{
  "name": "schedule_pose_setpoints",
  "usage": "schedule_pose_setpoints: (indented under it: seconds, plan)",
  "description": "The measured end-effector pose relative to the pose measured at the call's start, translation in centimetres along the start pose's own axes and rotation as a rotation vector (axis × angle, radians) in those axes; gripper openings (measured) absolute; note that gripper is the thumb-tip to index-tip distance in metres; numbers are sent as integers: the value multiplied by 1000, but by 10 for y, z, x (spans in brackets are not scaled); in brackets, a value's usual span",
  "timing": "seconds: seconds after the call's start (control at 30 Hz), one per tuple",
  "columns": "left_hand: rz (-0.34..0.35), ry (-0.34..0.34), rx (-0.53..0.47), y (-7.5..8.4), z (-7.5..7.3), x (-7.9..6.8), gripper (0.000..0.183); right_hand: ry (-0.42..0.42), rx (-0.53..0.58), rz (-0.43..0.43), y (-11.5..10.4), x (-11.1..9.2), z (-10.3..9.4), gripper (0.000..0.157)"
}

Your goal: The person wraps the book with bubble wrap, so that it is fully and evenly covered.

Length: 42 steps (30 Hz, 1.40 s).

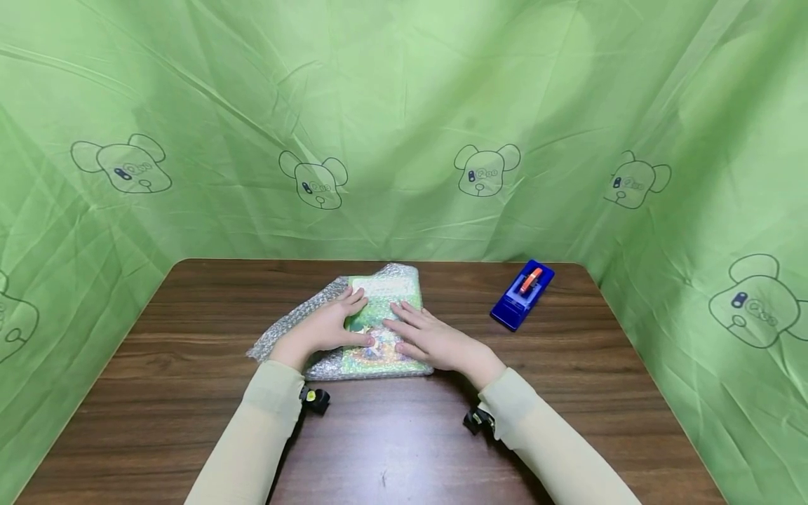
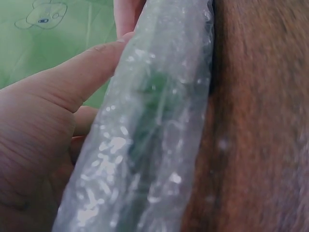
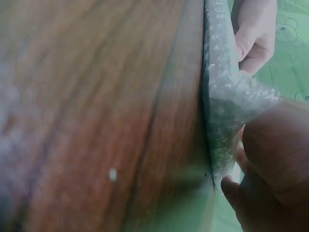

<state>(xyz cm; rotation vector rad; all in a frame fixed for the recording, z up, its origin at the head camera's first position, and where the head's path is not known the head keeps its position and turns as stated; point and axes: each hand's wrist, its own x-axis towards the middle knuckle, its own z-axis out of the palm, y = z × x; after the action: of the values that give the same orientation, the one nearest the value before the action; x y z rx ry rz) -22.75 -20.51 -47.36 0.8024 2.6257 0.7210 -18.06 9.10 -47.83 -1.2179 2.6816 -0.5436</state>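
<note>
A book with a colourful, mostly green cover [image 1: 379, 303] lies on the table under clear bubble wrap [image 1: 297, 315], which spreads out past its left side. My left hand [image 1: 325, 327] rests on the left part of the wrapped book, fingers extended and thumb pointing right. On the right part lies my right hand [image 1: 440, 344], its fingers spread over the wrap. The left wrist view shows the bubble wrap [image 2: 149, 111] along the near edge, green showing through. In the right wrist view, a piece of bubble wrap [image 3: 246, 94] stands up beside my right hand [image 3: 275, 164].
A blue tape dispenser [image 1: 513, 308] with an orange roll [image 1: 531, 280] lies to the right of the book. The brown wooden table [image 1: 404, 449] meets green curtains [image 1: 391, 126] printed with bear heads at its back and sides.
</note>
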Motion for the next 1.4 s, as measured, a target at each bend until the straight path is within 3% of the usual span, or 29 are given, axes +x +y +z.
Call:
schedule_pose_setpoints:
  seconds: [0.17,0.23,0.5,0.97,1.2,1.4]
  plan:
    - [4,-1,-14,-2,1,0,108,142,46,78,5,1,0,71]
    - [2,-9,-22,-2,1,0,108,163,75,107,7,0,-1,70]
    - [12,-15,-44,-4,0,-2,107,69,288,128,12,-4,-10,60]
    - [38,-2,-72,-8,3,-4,106,117,331,152,7,-6,-2,57]
    - [62,-41,-72,-5,-6,-10,98,106,305,183,-2,-4,-5,56]
    - [17,-66,-66,-3,-17,-18,94,97,305,207,-7,-6,-7,56]
